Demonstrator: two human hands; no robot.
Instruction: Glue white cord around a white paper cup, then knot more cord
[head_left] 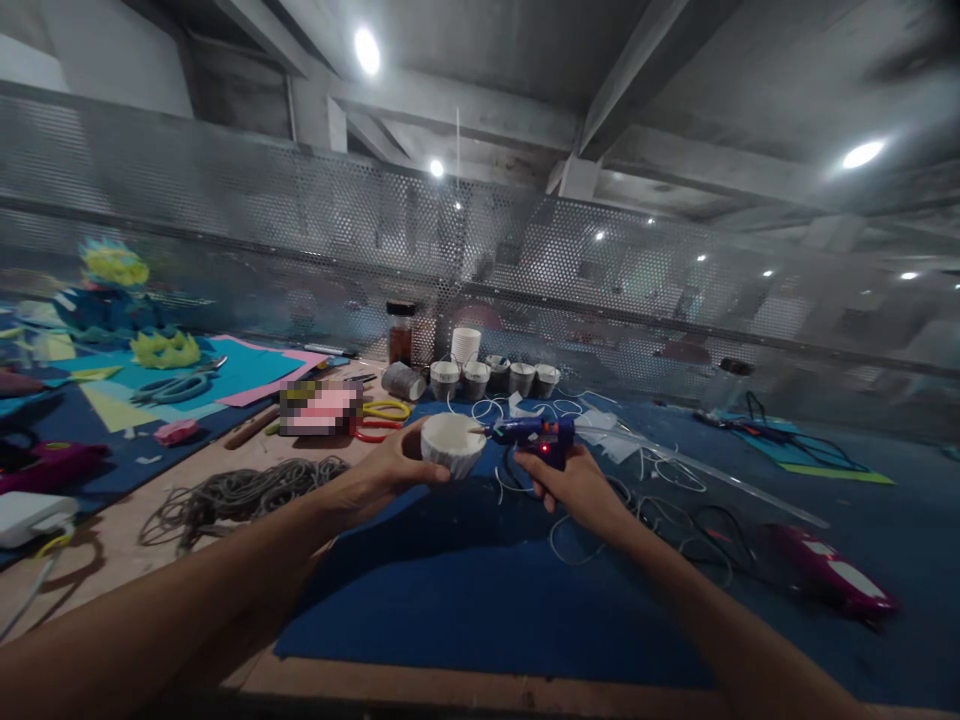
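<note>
My left hand is closed around a small cup, white inside and wrapped in grey cord-like material outside. The cup's opening tips toward me. In my right hand is a blue hot glue gun with a small red light lit. Its nozzle points left and meets the cup's right rim; whether they touch I cannot tell. A long clear glue stick runs out of the gun's back to the right. Both hands are above a dark blue sheet.
Behind stand several cord-wrapped cups, a stack of white cups and a dark-lidded jar. Grey cord lies left, near red-yellow-handled scissors. A magenta device lies right among loose wires. A perforated screen backs the table.
</note>
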